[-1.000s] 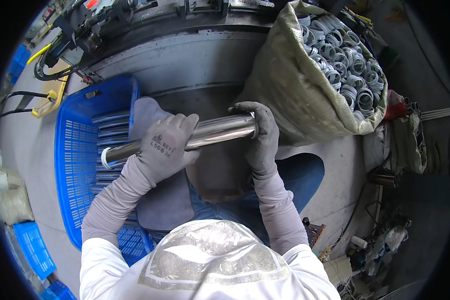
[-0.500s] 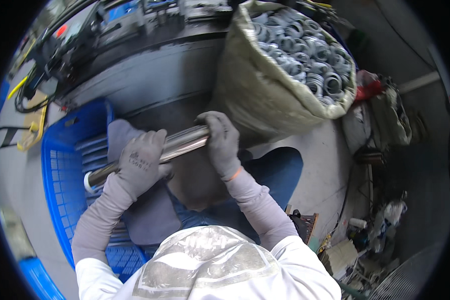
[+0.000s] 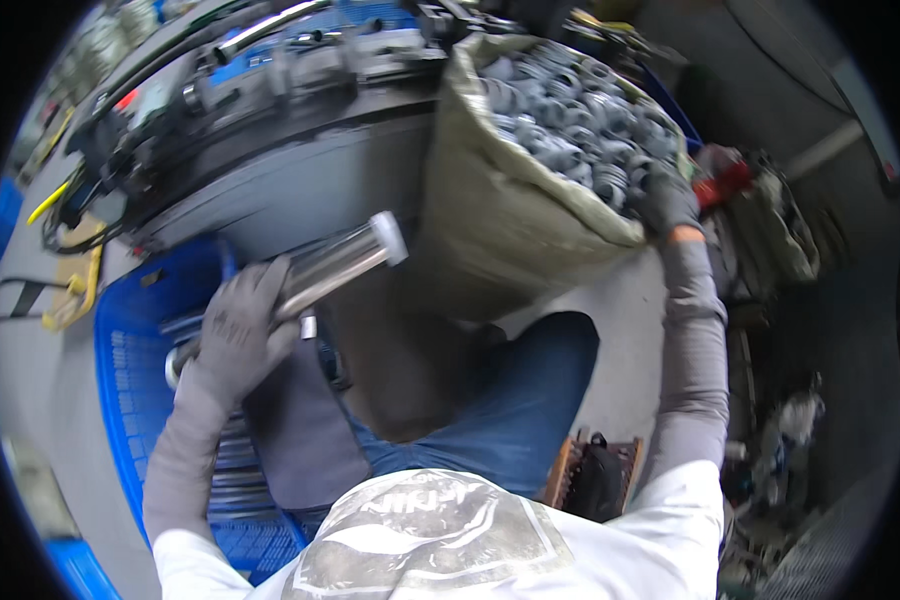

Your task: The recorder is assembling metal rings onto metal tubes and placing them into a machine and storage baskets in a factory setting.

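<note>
My left hand (image 3: 242, 325), in a grey glove, is closed round a shiny metal tube (image 3: 335, 268) that slants up to the right above the blue crate. A white ring-shaped end piece (image 3: 389, 238) sits on its far right end, and another pale end shows at its lower left. My right arm stretches far out to the right. There my gloved right hand (image 3: 667, 203) reaches over the rim of a large woven sack (image 3: 510, 200) full of grey plastic rings (image 3: 570, 115). Its fingers are down among the rings, blurred and partly hidden.
The blue crate (image 3: 120, 370) at my left holds several metal tubes (image 3: 238, 465). A grey pad (image 3: 305, 440) lies over its edge beside my leg. Ahead stands a machine bench (image 3: 300, 110) with metal parts. A brown woven-topped stool (image 3: 625, 465) and assorted clutter are at my right.
My right hand has let go of the tube and moved right to the sack of rings. The left hand still grips the tube, whose right end now shows a white piece.
</note>
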A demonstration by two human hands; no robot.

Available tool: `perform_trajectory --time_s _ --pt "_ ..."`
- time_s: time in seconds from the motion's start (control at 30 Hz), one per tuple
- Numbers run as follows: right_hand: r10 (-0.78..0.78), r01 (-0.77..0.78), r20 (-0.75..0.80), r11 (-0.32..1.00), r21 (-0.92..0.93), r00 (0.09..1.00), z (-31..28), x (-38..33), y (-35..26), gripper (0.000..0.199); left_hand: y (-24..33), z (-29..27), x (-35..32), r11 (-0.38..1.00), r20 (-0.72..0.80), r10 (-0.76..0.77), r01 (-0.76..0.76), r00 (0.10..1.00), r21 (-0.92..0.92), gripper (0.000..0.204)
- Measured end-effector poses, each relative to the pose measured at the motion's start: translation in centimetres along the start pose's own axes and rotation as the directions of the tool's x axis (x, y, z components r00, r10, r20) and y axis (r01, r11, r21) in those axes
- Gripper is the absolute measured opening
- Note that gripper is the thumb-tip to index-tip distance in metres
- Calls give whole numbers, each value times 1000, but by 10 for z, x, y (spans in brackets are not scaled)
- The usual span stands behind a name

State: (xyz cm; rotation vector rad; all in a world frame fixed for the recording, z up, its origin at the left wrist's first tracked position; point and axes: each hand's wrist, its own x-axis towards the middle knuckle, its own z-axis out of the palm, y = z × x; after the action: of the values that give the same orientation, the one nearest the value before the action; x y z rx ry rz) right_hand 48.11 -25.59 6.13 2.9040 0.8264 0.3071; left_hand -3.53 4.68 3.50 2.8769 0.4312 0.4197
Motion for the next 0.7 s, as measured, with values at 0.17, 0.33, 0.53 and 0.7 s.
perform_trajectory --time_s 0.17,0.33,0.53,0.7 --pt "46 -40 -72 995 87 996 -5 -8 6 51 -39 -9 109 940 -340 170 -48 925 339 65" --pt "-15 316 -533 819 478 846 -45 -44 -39 52 -67 -39 219 864 -387 141 77 911 498 57" --pt "-477 501 -419 51 864 772 -33 -171 -203 50 -108 -10 333 819 -367 105 129 924 559 54" --pt "-509 33 133 305 952 851 90 -184 -231 48 -129 6 393 860 -149 -118 176 982 479 52"
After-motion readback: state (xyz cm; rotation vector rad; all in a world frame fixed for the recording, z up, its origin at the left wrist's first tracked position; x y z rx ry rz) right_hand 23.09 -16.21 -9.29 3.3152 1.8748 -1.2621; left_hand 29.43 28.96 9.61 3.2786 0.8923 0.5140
